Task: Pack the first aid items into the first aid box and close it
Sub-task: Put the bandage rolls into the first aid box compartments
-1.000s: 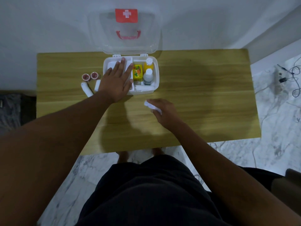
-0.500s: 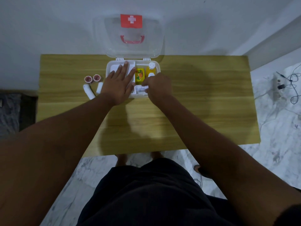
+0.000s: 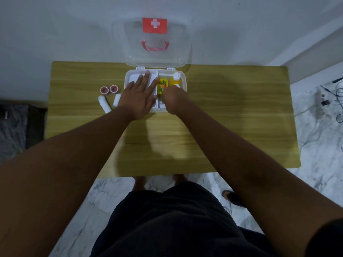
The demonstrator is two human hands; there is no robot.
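While left hand (image 3: 138, 98) lies flat, fingers wide, on box (image 3: 182, 78) | right hand (image 3: 173, 99) – fingers curled inside, hold hidden

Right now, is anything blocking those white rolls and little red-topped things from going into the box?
The lid stands open, but the left hand lies flat over the box's left compartment, on the rolls' side.

Left hand (image 3: 138, 98) lay flat, palm down, fingers spread across the left half of the first aid box (image 3: 182, 77). Right hand (image 3: 173, 98) was curled, knuckles up, fingertips dipped into the box's right half.
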